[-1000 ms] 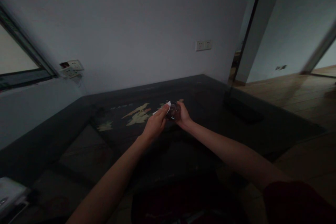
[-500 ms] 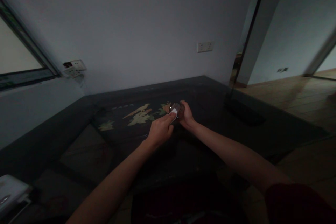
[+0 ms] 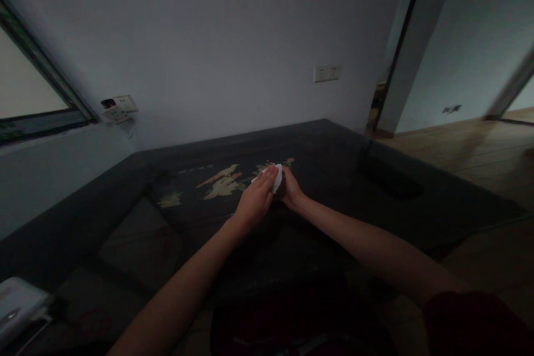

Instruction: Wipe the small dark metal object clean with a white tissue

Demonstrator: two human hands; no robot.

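Note:
My left hand point(image 3: 256, 194) is closed on a white tissue point(image 3: 277, 177), its fingers pressing the tissue toward my other hand. Opposite it, my right hand point(image 3: 292, 189) curves around a small, round, clear glass. Tissue and fingers now hide nearly all of that glass; its rim showed half a second ago. Both hands meet above the dark tabletop point(image 3: 334, 150), over the printed bird-and-flower picture point(image 3: 223, 183).
A dark flat object point(image 3: 390, 178) lies on the right part of the table. At the lower left stands a white box-like thing point(image 3: 19, 306). The table's far edge meets a wall with sockets point(image 3: 326, 73), and a window point(image 3: 33, 78) is at the left.
My left hand has moved slightly left and flattened its fingers over the tissue. The tissue is spread wider and covers the glass, whose round opening was visible before.

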